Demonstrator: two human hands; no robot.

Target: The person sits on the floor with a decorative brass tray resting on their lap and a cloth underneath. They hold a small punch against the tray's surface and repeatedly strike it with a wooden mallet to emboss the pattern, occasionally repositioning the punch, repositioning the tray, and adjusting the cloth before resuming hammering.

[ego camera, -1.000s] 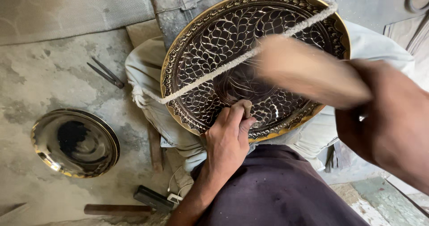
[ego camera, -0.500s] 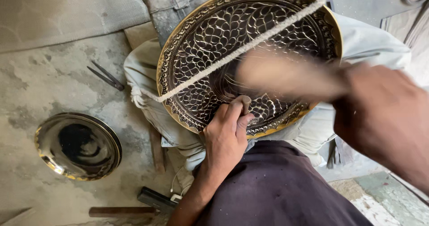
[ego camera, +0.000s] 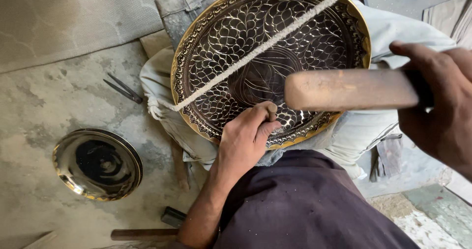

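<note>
Over the lap, the engraved brass tray (ego camera: 231,52) sits tied by a white cord (ego camera: 255,49). Left hand (ego camera: 243,140) stays pinched on a chisel (ego camera: 271,112) against it. Right hand (ego camera: 437,101), clamped on the wooden mallet (ego camera: 344,89), has drawn back and sharpened from blur: between strikes.

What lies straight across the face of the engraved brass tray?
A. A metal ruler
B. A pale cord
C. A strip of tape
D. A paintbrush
B: a pale cord runs slantwise across the engraved brass tray, from its upper right rim down to its left edge, above the left hand pressing a small tool on the tray.
</note>
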